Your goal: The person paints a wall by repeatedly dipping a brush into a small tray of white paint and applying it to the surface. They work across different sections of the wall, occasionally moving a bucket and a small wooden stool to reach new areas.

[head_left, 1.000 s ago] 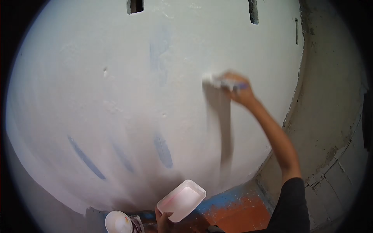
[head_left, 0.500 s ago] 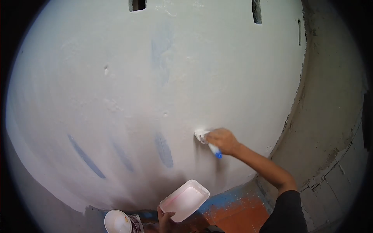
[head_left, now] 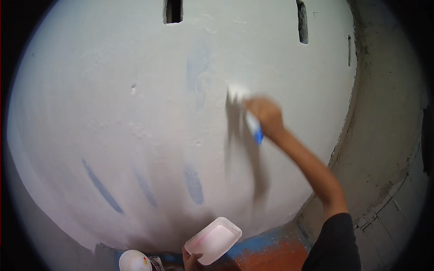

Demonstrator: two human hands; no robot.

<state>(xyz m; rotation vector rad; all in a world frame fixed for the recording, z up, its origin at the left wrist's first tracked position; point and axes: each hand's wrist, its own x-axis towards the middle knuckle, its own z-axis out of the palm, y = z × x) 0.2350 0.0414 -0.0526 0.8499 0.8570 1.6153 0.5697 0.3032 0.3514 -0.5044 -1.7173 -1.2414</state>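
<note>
My right hand (head_left: pixel 264 114) is closed around a paintbrush (head_left: pixel 254 124) with a white and blue handle. Its white bristle end, smeared by motion, is at the pale wall (head_left: pixel 158 122); whether it touches cannot be made out. A dark shadow of brush and arm falls below it. Low in the view, my left hand (head_left: pixel 191 259) grips the left edge of a white rectangular tray (head_left: pixel 214 241), thumb over the rim. A pale, pinkish-white layer shows inside the tray. Bluish-grey streaks mark the wall to the left of the brush.
A white bucket (head_left: pixel 134 261) stands at the bottom left, beside the tray. Two slots, a dark opening (head_left: pixel 173 11) and a grey recess (head_left: pixel 303 22), cut the upper wall. Bare grey wall (head_left: pixel 384 113) lies to the right. The floor (head_left: pixel 275 253) is orange and blue with white specks.
My right hand and the paintbrush have moved up the wall. The view has tilted slightly upward, so wall marks sit lower. My left hand still holds the tray.
</note>
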